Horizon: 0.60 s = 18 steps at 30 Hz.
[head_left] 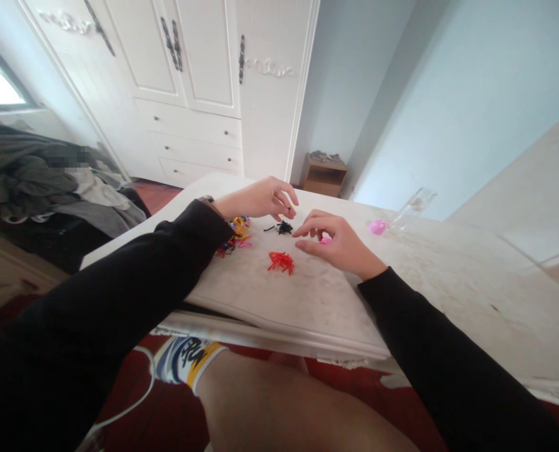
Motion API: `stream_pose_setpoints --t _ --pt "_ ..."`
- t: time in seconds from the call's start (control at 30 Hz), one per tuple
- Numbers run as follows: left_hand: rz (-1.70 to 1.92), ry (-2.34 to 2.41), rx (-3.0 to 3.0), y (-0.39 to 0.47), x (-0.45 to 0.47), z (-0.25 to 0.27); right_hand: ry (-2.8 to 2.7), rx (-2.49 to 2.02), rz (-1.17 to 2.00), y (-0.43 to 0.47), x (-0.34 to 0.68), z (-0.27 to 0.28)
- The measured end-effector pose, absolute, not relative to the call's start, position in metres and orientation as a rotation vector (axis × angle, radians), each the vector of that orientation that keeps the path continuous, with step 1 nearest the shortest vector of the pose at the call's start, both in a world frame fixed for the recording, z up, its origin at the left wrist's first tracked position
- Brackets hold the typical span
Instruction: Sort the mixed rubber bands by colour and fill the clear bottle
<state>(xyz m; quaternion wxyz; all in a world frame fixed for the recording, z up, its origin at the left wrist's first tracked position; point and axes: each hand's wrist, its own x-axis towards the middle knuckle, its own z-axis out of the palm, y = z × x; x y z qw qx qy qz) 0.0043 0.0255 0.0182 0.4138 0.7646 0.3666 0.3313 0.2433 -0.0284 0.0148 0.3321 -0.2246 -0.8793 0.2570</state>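
My left hand hovers over a small pile of black bands, which look like little rubber bands. Its fingers are bent, and a tiny black band shows at the fingertips. My right hand is just right of the black pile, thumb and forefinger apart, with nothing visible between them. Nearer to me lies a heap of red bands. A mixed-colour heap of bands sits beside my left wrist, partly behind the sleeve. Something pink shows beneath my right hand, and a bit of yellow behind my left fingers.
The piles lie on a white table. Toward its far right edge are a clear container lying tilted and a pink object. A white wardrobe, a small wooden stand and heaped clothes stand beyond.
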Motion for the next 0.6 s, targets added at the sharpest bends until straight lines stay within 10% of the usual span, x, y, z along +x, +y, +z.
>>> stream_pose_setpoints --t 0.6 --pt "0.607 1.281 2.205 0.026 -0.005 0.022 -2.245 -0.608 0.613 -0.025 0.246 0.017"
